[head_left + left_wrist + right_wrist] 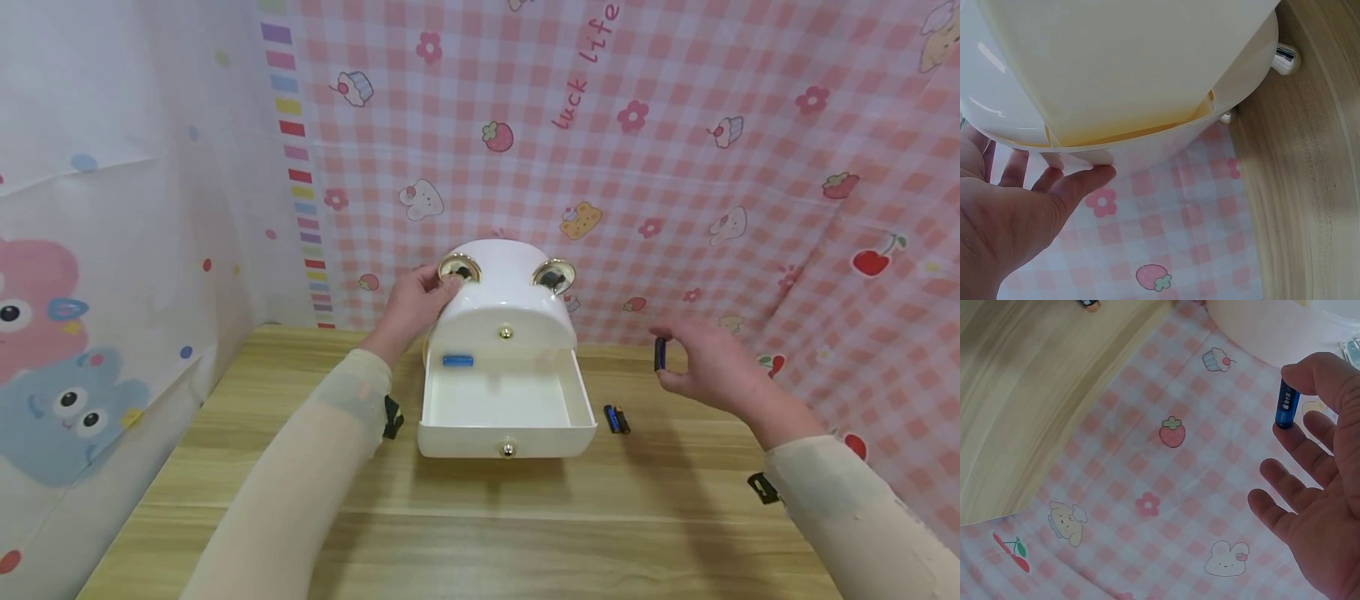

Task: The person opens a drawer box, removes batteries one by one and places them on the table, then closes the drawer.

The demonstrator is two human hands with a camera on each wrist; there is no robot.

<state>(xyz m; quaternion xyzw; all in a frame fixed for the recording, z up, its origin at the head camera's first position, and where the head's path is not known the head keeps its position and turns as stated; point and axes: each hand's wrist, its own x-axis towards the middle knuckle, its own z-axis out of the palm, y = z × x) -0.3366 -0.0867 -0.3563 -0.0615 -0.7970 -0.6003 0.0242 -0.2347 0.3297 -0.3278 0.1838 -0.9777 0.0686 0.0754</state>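
Note:
A white storage box (504, 292) with two gold-rimmed, ear-like rounds on top has its lower drawer (507, 442) pulled out. One blue battery (457, 361) lies inside, at the drawer's back left. My left hand (417, 302) is at the box's left side. In the left wrist view its fingertips (1105, 175) rest against the side wall. To the right of the box, my right hand (708, 362) pinches a dark blue battery (1287, 405) end to end between thumb and a finger, above the table. Its other fingers are spread in the right wrist view.
Two batteries (617, 419) lie side by side on the wooden table (480, 533), just right of the drawer. A pink checked cloth (465, 108) hangs behind the table and at the right. Another printed cloth (150, 167) hangs at the left.

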